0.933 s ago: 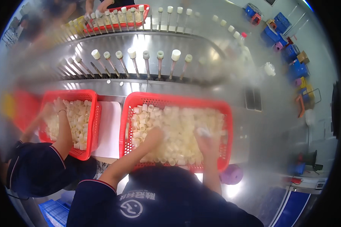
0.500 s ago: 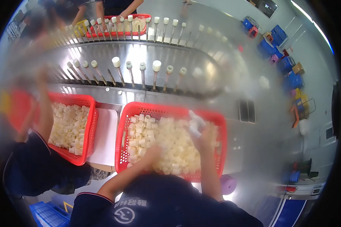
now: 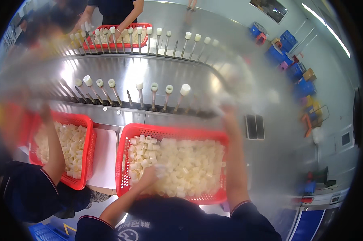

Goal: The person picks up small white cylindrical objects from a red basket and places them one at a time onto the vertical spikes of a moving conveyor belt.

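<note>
A red plastic basket (image 3: pixel 123 160) in front of me is full of short, cream-white, hollow ring-shaped pieces (image 3: pixel 185 170). My left hand (image 3: pixel 151 175) is low over its near-left part, at the pieces; its pale fingertips are hazy, so their grip is unclear. My right hand (image 3: pixel 229 111) reaches past the basket's far-right corner, beside the row of upright metal pins (image 3: pixel 154 96). Motion and haze smear its fingers, and anything in them is hidden. Several pins carry a white cap-like piece (image 3: pixel 185 89) on top, while at least one pin is bare.
A co-worker's arm (image 3: pixel 54 148) reaches over a second red basket (image 3: pixel 89 152) on the left, with a white sheet (image 3: pixel 105 158) between the baskets. Across the steel table (image 3: pixel 109 66), another person works at a red basket (image 3: pixel 143 42) behind a second pin row. Two dark rectangles (image 3: pixel 255 127) lie at right.
My right hand has moved from above the basket, up and right toward the pin row. My left hand has shifted slightly left and down in the picture. The capped pins have shifted along the row.
</note>
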Motion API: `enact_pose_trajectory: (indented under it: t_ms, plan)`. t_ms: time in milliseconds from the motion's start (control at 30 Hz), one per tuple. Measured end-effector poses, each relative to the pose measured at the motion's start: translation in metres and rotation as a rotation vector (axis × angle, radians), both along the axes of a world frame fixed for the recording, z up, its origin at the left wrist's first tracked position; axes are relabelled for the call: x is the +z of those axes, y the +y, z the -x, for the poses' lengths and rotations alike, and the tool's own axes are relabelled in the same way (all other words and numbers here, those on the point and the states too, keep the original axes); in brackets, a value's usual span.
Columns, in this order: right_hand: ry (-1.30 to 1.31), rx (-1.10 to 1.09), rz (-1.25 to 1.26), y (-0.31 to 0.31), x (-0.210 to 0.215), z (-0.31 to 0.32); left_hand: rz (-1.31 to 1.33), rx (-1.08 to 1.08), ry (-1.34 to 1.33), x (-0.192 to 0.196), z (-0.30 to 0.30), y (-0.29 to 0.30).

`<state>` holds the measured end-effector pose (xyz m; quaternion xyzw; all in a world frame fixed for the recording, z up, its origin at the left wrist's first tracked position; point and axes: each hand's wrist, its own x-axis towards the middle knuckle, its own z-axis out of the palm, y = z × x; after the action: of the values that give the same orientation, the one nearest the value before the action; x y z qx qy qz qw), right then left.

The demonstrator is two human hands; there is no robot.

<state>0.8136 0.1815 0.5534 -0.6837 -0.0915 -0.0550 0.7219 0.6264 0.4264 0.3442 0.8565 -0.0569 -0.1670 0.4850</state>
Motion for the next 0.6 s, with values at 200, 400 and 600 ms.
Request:
enact_pose_trajectory:
  t_ms: [200, 400, 600]
  plan:
    - [0.045, -0.108, 0.150, -0.009, 0.008, -0.017, 1.037, 0.534, 0.730, 0.020, 0.001, 0.019]
    - [-0.223, -0.515, 0.832, -0.005, -0.016, -0.033, 1.209, 0.339, 0.852, 0.045, -0.005, 0.019]
    - [-0.229, -0.548, 0.812, -0.045, -0.038, -0.043, 1.177, 0.441, 0.644, 0.073, -0.016, 0.031]
